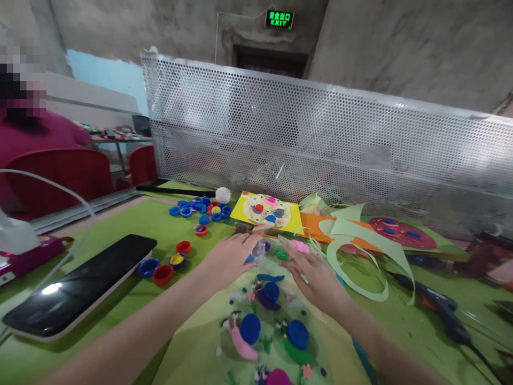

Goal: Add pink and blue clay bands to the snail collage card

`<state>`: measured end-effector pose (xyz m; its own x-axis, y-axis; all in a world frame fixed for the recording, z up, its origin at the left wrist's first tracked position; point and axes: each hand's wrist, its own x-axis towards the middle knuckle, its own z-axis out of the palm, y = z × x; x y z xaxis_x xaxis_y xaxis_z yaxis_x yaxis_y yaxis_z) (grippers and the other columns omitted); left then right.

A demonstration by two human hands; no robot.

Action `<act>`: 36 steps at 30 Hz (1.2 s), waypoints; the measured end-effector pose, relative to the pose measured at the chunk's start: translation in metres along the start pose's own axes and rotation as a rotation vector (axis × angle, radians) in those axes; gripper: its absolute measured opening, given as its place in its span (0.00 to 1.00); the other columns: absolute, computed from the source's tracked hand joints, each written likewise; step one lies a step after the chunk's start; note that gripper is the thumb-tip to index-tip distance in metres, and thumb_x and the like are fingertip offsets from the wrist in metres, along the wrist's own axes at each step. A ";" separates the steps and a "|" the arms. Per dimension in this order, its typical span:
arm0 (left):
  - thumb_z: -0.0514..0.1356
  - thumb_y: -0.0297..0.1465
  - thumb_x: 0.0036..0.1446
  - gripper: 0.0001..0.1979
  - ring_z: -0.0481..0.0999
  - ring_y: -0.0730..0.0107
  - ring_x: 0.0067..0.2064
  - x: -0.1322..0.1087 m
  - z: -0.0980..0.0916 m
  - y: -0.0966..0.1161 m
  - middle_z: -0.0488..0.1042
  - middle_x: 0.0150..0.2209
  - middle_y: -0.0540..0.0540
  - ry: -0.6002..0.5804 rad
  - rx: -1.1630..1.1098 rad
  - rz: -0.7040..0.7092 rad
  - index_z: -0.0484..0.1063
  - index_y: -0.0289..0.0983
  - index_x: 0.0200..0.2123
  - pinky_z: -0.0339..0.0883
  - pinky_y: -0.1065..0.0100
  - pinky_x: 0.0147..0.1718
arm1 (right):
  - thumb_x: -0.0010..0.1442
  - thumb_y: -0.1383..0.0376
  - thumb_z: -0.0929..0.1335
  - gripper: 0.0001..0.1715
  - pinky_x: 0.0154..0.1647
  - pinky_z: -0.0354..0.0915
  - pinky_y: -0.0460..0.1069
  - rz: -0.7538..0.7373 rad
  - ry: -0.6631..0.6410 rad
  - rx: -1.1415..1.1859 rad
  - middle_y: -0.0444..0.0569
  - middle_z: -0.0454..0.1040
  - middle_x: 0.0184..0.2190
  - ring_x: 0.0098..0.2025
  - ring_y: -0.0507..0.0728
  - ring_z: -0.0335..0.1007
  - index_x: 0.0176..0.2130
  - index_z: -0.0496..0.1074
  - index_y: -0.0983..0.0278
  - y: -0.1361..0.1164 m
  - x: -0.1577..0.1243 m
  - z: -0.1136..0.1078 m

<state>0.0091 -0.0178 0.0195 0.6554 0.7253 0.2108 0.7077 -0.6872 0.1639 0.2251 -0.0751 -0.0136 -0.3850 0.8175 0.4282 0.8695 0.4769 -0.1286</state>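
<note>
My left hand (234, 256) reaches in at the centre, fingers bent around a small clear plastic container (260, 250), partly hidden and blurred. Facing it, my right hand (316, 272) has its fingers stretched out, holding nothing visible. Just beyond its fingertips lie a green lump of clay (281, 253) and a pink lump of clay (300, 246). Below both hands is a pale green and yellow sheet (192, 342) with clay snails. Their shells are bottle caps: a pink snail (242, 339), a green snail (296, 350) and a purple snail (267, 299) carry blue ones.
Loose bottle caps (203, 220) lie at the left, and a black phone-like device (88, 278) is nearer. Behind are a white ball (223, 195) and a yellow sample card (294, 216). Right are paper offcuts (360, 235) and a glue gun (441, 310). A perforated metal screen (280, 123) bounds the table.
</note>
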 end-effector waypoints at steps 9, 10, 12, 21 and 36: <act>0.63 0.32 0.51 0.24 0.74 0.57 0.43 -0.015 0.007 0.023 0.74 0.43 0.38 0.240 0.062 0.357 0.62 0.32 0.50 0.70 0.59 0.39 | 0.58 0.72 0.62 0.33 0.46 0.67 0.55 0.024 0.183 0.424 0.46 0.76 0.39 0.46 0.58 0.70 0.60 0.51 0.54 -0.035 -0.006 -0.011; 0.63 0.32 0.50 0.24 0.75 0.57 0.42 -0.016 0.007 0.024 0.75 0.43 0.38 0.268 0.075 0.388 0.62 0.31 0.50 0.71 0.59 0.38 | 0.57 0.72 0.63 0.35 0.45 0.68 0.55 0.052 0.170 0.452 0.46 0.76 0.39 0.45 0.58 0.70 0.60 0.51 0.54 -0.036 -0.007 -0.008; 0.63 0.32 0.51 0.23 0.75 0.57 0.41 -0.017 0.009 0.025 0.75 0.41 0.39 0.307 0.090 0.439 0.61 0.30 0.49 0.71 0.58 0.36 | 0.55 0.72 0.65 0.39 0.45 0.68 0.57 0.107 0.164 0.496 0.45 0.76 0.38 0.45 0.59 0.70 0.61 0.49 0.53 -0.035 -0.007 -0.004; 0.62 0.31 0.52 0.17 0.75 0.59 0.36 -0.017 0.014 0.028 0.75 0.37 0.43 0.310 0.110 0.489 0.63 0.31 0.44 0.72 0.59 0.31 | 0.50 0.73 0.68 0.41 0.47 0.67 0.59 0.227 0.092 0.661 0.43 0.77 0.34 0.43 0.59 0.72 0.59 0.54 0.55 -0.039 -0.005 -0.002; 0.57 0.29 0.57 0.18 0.72 0.61 0.47 -0.008 -0.002 0.018 0.73 0.46 0.42 0.053 0.269 0.084 0.61 0.36 0.51 0.68 0.63 0.41 | 0.53 0.68 0.65 0.27 0.41 0.67 0.54 0.257 0.391 0.537 0.44 0.77 0.30 0.36 0.57 0.72 0.53 0.60 0.60 -0.048 -0.002 -0.013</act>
<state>0.0160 -0.0360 0.0222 0.7050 0.6581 0.2643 0.7008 -0.7038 -0.1165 0.1877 -0.1035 0.0032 0.0384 0.7974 0.6023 0.6068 0.4603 -0.6481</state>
